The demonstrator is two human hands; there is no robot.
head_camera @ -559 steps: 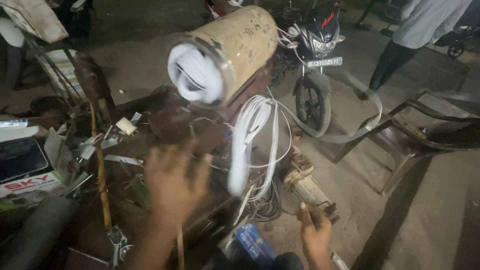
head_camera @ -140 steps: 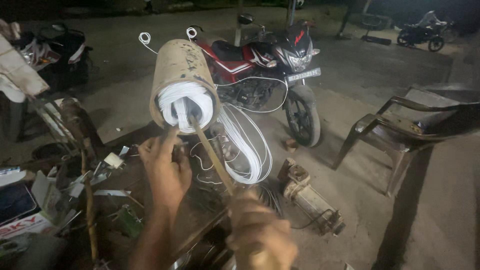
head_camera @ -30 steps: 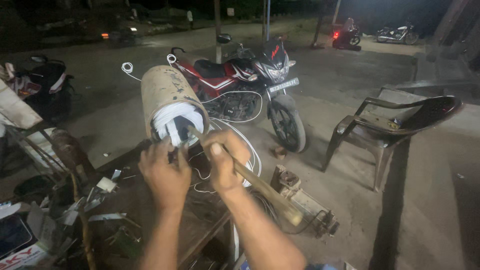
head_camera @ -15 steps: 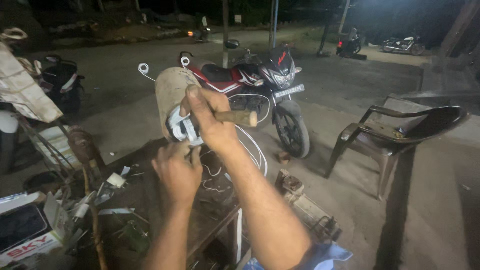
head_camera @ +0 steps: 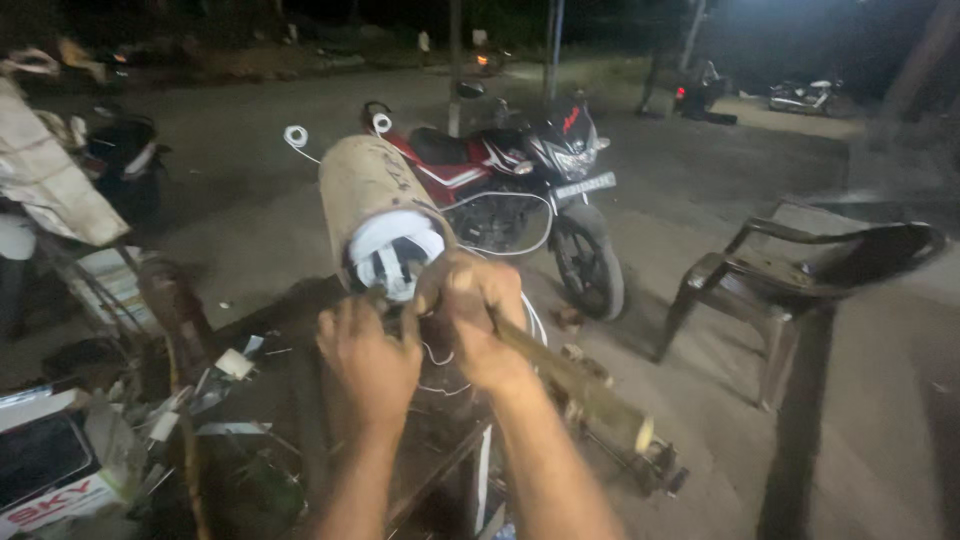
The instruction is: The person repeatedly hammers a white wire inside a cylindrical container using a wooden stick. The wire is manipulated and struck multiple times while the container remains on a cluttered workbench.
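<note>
While the tan metal cylinder with white winding packed in its open end (head_camera: 378, 215) lies tilted on the cluttered dark tabletop (head_camera: 300, 400), its mouth faces near, just beyond both hands. Right hand (head_camera: 480, 320) is curled tight around a long wooden handle (head_camera: 575, 385), whose far end meets the cylinder's mouth. Left hand (head_camera: 368, 355), fingers bent and partly closed, sits just below that mouth; whether it grips anything, I cannot tell. Far right stand a red-and-black motorcycle (head_camera: 520, 190) and a dark plastic chair (head_camera: 800, 275).
</note>
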